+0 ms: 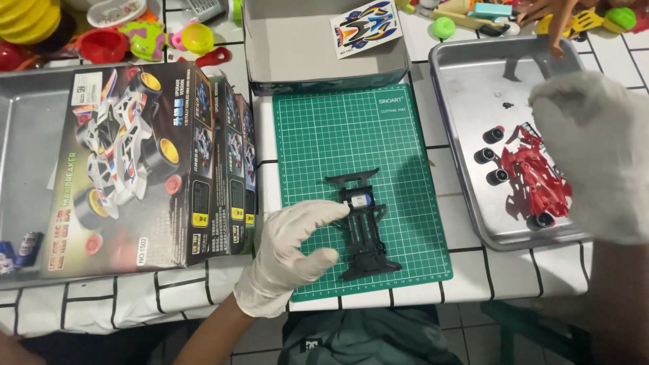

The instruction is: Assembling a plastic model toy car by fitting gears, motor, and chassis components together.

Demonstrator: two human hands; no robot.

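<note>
i see the black chassis (363, 226) at frame centre on the green cutting mat (338, 128), my left hand (292, 255) steadying it, fingers loosely curled, thumb touching. my right hand (598, 152) hovers spread over the right tray (466, 67): one red body shell (534, 177), four wheels. likely mid-assembly; fetching a part comes next.

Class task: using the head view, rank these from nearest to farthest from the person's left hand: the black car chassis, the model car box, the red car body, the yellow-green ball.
1. Black car chassis, touching the left hand, on the mat.
2. Model car box, left of it.
3. Red car body, in the right tray.
4. Yellow-green ball, at the far edge.
</note>
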